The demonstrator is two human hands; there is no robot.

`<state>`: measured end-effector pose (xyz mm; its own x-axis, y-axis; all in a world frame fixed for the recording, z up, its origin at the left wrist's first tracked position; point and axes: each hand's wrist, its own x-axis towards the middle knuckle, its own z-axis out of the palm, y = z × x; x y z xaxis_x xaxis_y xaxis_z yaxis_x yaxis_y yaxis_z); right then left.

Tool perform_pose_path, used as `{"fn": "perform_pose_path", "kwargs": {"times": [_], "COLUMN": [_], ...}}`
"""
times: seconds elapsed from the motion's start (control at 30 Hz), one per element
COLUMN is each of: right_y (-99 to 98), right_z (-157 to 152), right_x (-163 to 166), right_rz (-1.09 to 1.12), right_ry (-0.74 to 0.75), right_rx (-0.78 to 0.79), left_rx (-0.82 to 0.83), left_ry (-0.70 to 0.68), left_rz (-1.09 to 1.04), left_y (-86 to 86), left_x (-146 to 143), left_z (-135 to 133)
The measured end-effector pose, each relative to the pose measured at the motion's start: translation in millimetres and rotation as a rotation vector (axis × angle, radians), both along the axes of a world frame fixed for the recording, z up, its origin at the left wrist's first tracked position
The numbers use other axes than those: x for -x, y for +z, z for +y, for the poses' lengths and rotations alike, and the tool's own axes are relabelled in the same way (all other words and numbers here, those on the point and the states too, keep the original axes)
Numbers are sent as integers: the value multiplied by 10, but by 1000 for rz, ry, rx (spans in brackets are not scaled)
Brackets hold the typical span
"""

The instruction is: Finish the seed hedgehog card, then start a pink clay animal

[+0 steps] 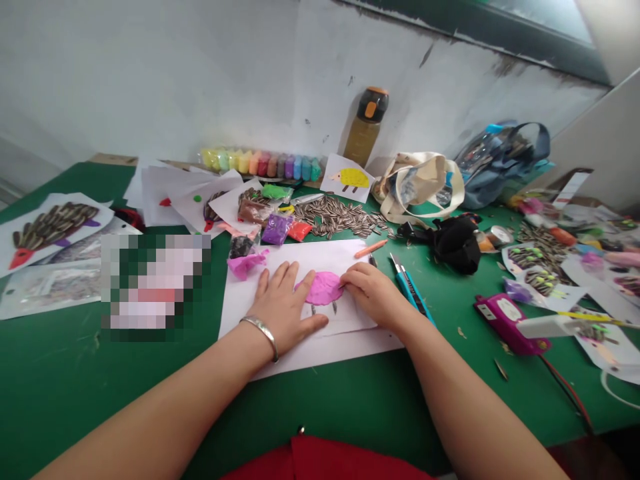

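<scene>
A flattened oval of pink modelling clay (323,288) lies on a white sheet of paper (285,360), with two short dark drawn marks just below it. My left hand (283,303) rests flat on the paper, fingers spread, index fingertip at the oval's left side. At the oval's right edge, my right hand (373,293) has its fingers pinched together on the clay. A loose lump of pink clay (246,265) sits at the paper's upper left corner. An orange crayon-like stick (371,249) lies at the upper right edge.
Blue cutters (410,290) lie right of the paper. Behind are sunflower seeds (333,217), bagged clay (277,229), a yellow hedgehog picture (350,178) and a bottle (367,127). A purple device (510,323) with a cable stands right; a seed-covered hedgehog picture (55,227) lies left.
</scene>
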<state>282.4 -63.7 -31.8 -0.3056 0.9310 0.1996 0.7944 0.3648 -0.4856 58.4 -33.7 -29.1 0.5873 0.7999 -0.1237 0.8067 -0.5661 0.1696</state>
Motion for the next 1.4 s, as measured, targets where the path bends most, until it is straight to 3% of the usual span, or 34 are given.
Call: {"fn": "perform_pose_path", "kwargs": {"times": [0.13, 0.23, 0.37, 1.4], "right_y": [64, 94, 80, 32], "right_z": [-65, -131, -174, -262], "right_x": [-24, 4, 82, 402], "right_rz": [19, -6, -49, -122], "right_ry": [-46, -1, 54, -3], "right_rx": [35, 59, 47, -59], "left_rx": [-6, -14, -6, -3], "left_ry": [-9, -8, -3, -6], "left_rz": [-12, -21, -16, -30], "left_y": [-22, -35, -20, -15], "left_x": [7, 10, 7, 2], "left_z": [5, 3, -3, -11]}}
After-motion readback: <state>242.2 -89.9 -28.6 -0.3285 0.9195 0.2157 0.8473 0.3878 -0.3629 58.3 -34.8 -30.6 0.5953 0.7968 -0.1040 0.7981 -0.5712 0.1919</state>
